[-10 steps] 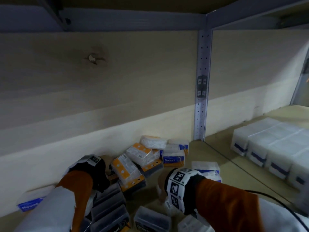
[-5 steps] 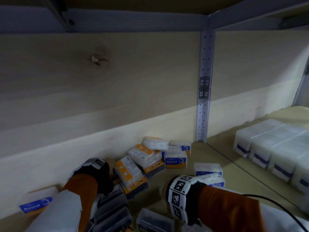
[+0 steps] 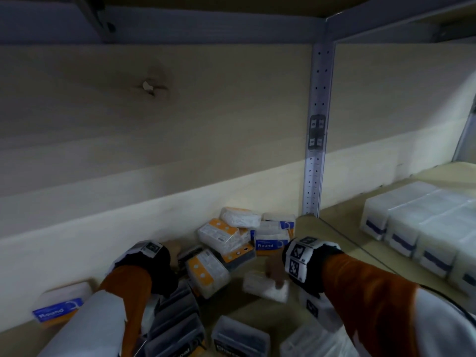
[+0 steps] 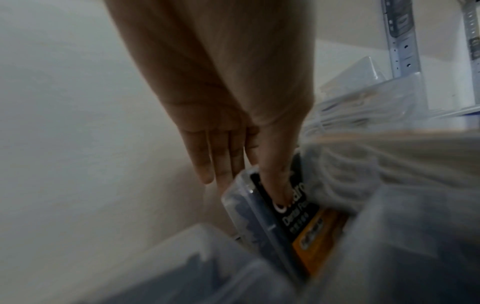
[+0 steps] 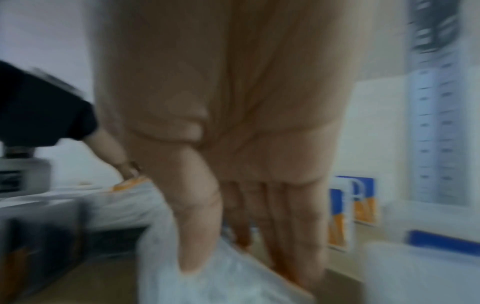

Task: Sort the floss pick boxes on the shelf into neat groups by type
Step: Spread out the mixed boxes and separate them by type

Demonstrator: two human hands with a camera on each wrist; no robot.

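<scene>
Near the back wall my left hand (image 3: 174, 253) (image 4: 246, 189) pinches a dark floss pick box (image 4: 262, 214) with a black and orange label, thumb on the label and straight fingers behind it. That box stands beside a row of dark boxes (image 3: 177, 315). To the right, my right hand (image 3: 274, 275) (image 5: 233, 246) holds a clear box of white picks (image 3: 265, 288) (image 5: 223, 279) just above the shelf board, thumb on top. Behind both hands lies a loose heap of orange-and-white boxes (image 3: 219, 235) and a blue "Round" box (image 3: 270, 243).
Another blue "Round" box (image 3: 59, 306) stands at the far left against the wall. A dark box (image 3: 239, 338) and a clear one (image 3: 306, 341) lie near the front edge. A metal upright (image 3: 315, 161) divides the shelf; neat white stacks (image 3: 425, 228) fill the right bay.
My right hand has come up and forward with the clear white box in its grip. The left hand has stayed at the dark boxes near the wall.
</scene>
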